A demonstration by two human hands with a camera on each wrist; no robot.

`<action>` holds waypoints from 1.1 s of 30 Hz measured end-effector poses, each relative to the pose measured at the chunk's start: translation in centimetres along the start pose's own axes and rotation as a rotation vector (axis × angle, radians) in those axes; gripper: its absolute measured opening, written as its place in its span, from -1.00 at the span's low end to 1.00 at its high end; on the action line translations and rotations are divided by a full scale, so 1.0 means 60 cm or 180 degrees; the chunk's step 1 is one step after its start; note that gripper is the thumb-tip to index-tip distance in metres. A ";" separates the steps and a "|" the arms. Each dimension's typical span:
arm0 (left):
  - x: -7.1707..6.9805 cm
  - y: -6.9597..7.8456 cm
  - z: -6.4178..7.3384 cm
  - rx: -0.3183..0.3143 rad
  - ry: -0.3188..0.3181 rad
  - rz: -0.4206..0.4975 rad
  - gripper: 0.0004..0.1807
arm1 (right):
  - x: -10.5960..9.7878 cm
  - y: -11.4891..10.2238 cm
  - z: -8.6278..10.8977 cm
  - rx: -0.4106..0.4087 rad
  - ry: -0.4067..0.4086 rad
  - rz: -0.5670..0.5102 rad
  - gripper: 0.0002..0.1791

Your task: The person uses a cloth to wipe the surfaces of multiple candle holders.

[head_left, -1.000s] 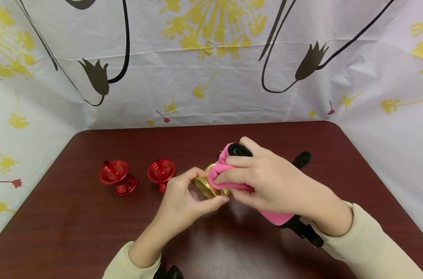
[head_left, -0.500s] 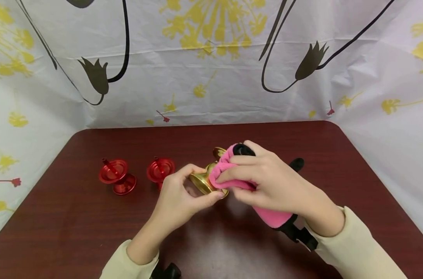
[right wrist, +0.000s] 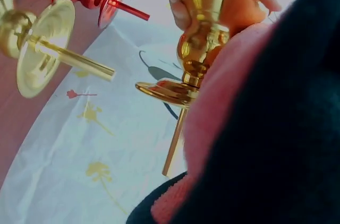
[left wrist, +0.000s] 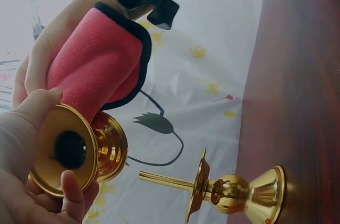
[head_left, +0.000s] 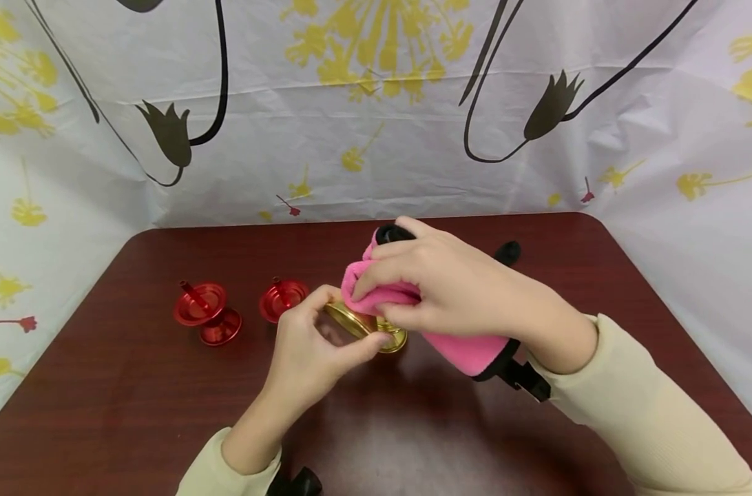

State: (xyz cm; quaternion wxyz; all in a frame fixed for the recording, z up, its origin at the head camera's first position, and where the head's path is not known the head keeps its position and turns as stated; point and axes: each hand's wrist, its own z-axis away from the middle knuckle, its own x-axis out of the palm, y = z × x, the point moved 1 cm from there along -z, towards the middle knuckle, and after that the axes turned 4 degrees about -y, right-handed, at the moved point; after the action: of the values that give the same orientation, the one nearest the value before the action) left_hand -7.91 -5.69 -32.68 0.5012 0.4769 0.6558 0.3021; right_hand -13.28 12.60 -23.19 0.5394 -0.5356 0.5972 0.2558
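Note:
In the head view my left hand grips a gold candlestick by its wide base, held tilted above the table. Its hollow underside faces the left wrist view, thumb and fingers around the rim. My right hand bunches a pink cloth with black edging and presses it to the candlestick's side. The right wrist view shows the candlestick's bulbed stem, dish and thin spike pointing down past the cloth. Cloth and right hand hide much of the candlestick in the head view.
A second gold candlestick stands upright on the table, near the held one. Two red candlesticks stand to the left, the nearer partly behind my left hand. A patterned white sheet borders the dark wooden table.
My right hand and the cloth have shifted left and away from me, toward the base rim. My left hand has moved slightly left, and the held candlestick has turned a little.

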 end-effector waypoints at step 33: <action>0.011 0.003 0.004 0.0198 0.0004 -0.0026 -0.55 | -0.019 -0.019 -0.080 0.0727 -0.1019 0.0543 -0.86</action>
State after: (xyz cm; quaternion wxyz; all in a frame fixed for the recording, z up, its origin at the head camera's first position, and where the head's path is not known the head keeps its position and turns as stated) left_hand -7.65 -5.04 -32.85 0.4870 0.4893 0.6672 0.2798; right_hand -14.21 8.44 -20.48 0.6610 -0.3711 0.5722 0.3130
